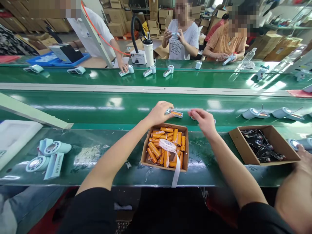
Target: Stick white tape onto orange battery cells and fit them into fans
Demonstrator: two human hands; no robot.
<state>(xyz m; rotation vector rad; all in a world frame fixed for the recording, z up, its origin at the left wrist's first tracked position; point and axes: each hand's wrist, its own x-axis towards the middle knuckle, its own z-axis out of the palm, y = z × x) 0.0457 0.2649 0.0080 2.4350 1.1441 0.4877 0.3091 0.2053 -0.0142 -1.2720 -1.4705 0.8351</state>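
My left hand is closed round the head end of a small pale blue handheld fan over the green belt. An orange battery cell shows in its open handle. To the right, the fingertips of my right hand are pinched together; whatever they hold, if anything, is too small to make out. Partly hidden behind this hand is another pale piece on the belt. Between my forearms stands a cardboard box of orange battery cells, with a roll of white printed tape lying on top.
Several fan bodies lie at left beside a white foam tray. On the right, a carton holds dark circuit pieces, near a neighbour's hand. More fans rest on the belt. Co-workers handle fans across the line.
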